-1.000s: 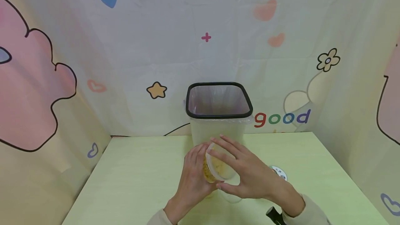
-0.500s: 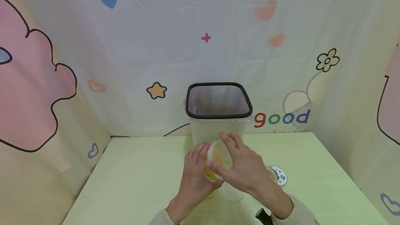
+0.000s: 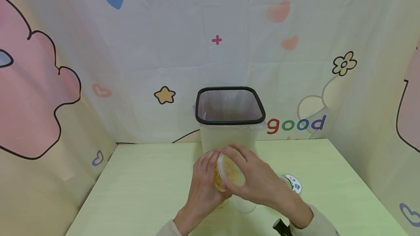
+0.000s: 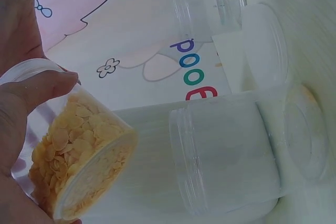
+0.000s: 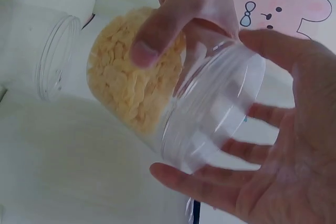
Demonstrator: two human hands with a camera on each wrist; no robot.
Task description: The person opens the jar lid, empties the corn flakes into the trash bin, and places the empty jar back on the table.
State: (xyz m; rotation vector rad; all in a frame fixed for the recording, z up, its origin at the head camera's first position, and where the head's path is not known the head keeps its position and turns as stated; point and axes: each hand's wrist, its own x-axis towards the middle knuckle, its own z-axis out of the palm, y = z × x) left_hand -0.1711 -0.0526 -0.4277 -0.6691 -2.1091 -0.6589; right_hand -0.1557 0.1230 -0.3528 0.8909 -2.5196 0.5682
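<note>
My left hand (image 3: 204, 183) grips a clear plastic jar (image 5: 173, 74) partly filled with pale yellow flakes (image 5: 126, 72), like sliced almonds. The jar is tilted well over above the table, its mouth end toward the right hand. A clear lid (image 5: 226, 108) sits on that end. Around the lid's rim curl the thumb and fingers of my right hand (image 3: 259, 179), the thumb on one side and the other fingers opposite. In the left wrist view the flakes (image 4: 73, 145) lie against the jar's base, and the thumb crosses the jar wall.
A clear jar (image 4: 226, 156) stands on the table below the hands. Another clear jar (image 4: 207, 6) and a white lid (image 4: 265, 45) are beyond it. A printed round disc (image 3: 293, 184) lies to the right. Behind stands a bagged bin (image 3: 226, 134) with a black rim.
The left hand and its jar have stayed nearly in place. My right hand has shifted and turned about the lid, its fingers now closer around the rim than half a second ago.
</note>
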